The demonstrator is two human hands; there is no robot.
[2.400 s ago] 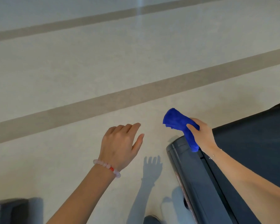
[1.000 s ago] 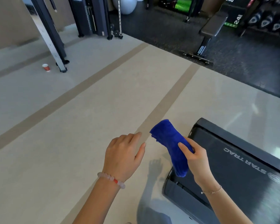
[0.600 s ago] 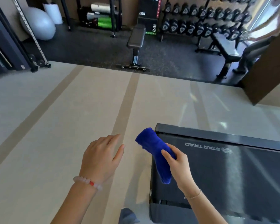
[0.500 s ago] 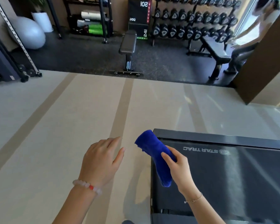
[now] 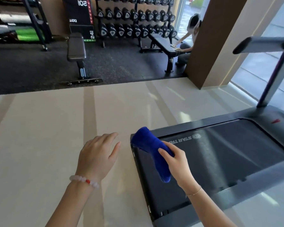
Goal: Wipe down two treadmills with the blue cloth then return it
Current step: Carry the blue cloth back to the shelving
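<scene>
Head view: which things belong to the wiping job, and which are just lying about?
Job: blue cloth, held in the right hand; treadmill; left hand, empty.
Lying about: bench, dumbbell rack, green rolls, person in the background.

Bright daylight is being let in through the windows (image 5: 269, 71) at the right. Streaks of glare are being thrown across the pale floor (image 5: 156, 99) and the treadmill belt (image 5: 223, 154). The handrail (image 5: 261, 44) is being blurred, and straight lines are being bent at the edges.
</scene>
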